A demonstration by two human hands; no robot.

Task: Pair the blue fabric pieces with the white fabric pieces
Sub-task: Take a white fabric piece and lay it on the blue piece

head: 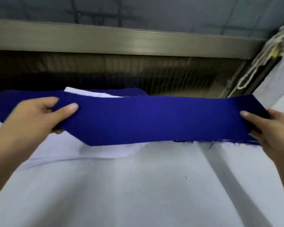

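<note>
Two hands stretch a blue strip over a white piece.

The left hand (39,115) at 9 o'clock and the right hand (269,130) at 3 o'clock each pinch one end of the blue strip (154,120), thumb on top. This pulls it flat and straight across the middle. I think that is to line it up with the white piece (105,149) lying under it at 7 o'clock on the worktop (138,194). I cannot tell if they touch. At 11 o'clock, behind the strip, is a pile (92,94) of more blue and white pieces.
</note>
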